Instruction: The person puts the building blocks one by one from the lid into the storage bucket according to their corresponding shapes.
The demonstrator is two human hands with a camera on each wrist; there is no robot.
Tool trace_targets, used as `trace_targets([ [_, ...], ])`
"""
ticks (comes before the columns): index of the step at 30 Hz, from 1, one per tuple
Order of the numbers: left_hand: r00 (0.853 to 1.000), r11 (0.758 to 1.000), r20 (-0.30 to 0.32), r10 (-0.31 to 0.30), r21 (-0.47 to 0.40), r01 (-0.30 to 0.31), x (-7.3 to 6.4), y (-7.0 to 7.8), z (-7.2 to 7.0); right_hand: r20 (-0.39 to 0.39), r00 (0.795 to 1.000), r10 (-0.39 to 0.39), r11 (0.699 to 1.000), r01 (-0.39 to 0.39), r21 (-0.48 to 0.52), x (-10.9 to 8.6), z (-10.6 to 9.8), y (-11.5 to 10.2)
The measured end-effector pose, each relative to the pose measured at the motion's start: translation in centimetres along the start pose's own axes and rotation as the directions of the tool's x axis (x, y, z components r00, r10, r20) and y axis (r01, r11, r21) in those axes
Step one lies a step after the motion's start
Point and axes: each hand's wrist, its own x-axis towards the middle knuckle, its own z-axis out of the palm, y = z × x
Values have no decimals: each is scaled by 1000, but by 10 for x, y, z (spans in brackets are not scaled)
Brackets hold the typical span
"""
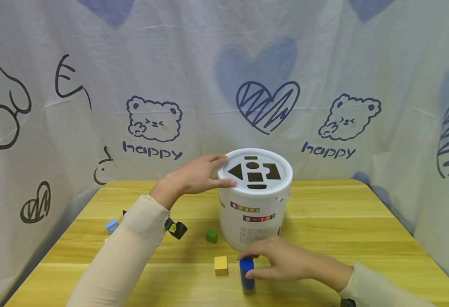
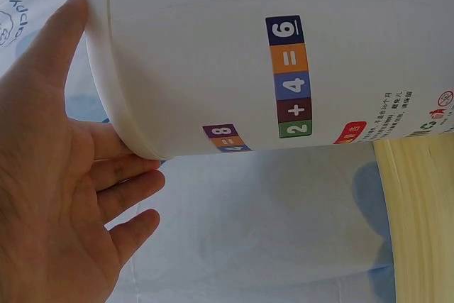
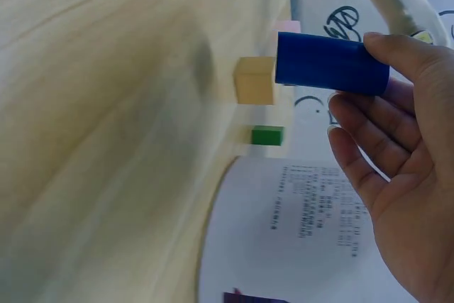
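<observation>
A white bucket (image 1: 253, 217) with a lid (image 1: 230, 181) full of shaped holes stands mid-table. My left hand (image 1: 199, 175) rests at the left side of the lid, thumb on top and fingers spread around the rim; the left wrist view shows the same hand (image 2: 78, 168) against the bucket's edge. In front of the bucket, my right hand (image 1: 282, 259) pinches a blue cylinder block (image 1: 247, 276) near its top between thumb and fingers. The right wrist view shows the cylinder (image 3: 326, 63) with its lower end free, close over the table.
A yellow cube (image 1: 221, 266) lies just left of the cylinder, and a green block (image 1: 211, 236) sits beside the bucket's base. Farther left, a light blue block (image 1: 111, 226) is partly behind the left sleeve. A printed curtain (image 1: 205, 85) hangs around the table (image 1: 324, 221).
</observation>
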Motion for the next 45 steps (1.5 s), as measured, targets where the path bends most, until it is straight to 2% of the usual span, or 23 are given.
trace_targets([
  [8,1000,1000,-4,1,-4,-1,0,0,0,-96,991,-96,995,95,-20,1,-22,-11],
  [13,1000,1000,-4,2,-5,-2,-1,0,0,-143,979,-145,988,135,-76,3,-37,-17],
  [22,1000,1000,-4,7,-1,-7,0,0,0,-166,979,-119,990,103,-99,3,-62,-30],
  [29,1000,1000,-4,14,0,-14,0,0,0,-186,967,-172,982,153,-113,6,-82,-37],
  [36,1000,1000,-2,13,-8,-13,0,-1,1,-215,972,-92,990,66,-124,4,-104,-45],
  [40,1000,1000,2,6,-6,-6,1,-1,1,-273,959,-81,989,44,-138,3,-120,-49],
  [45,1000,1000,5,5,-8,-5,1,-1,0,-318,940,-125,984,76,-164,5,-136,-48],
])
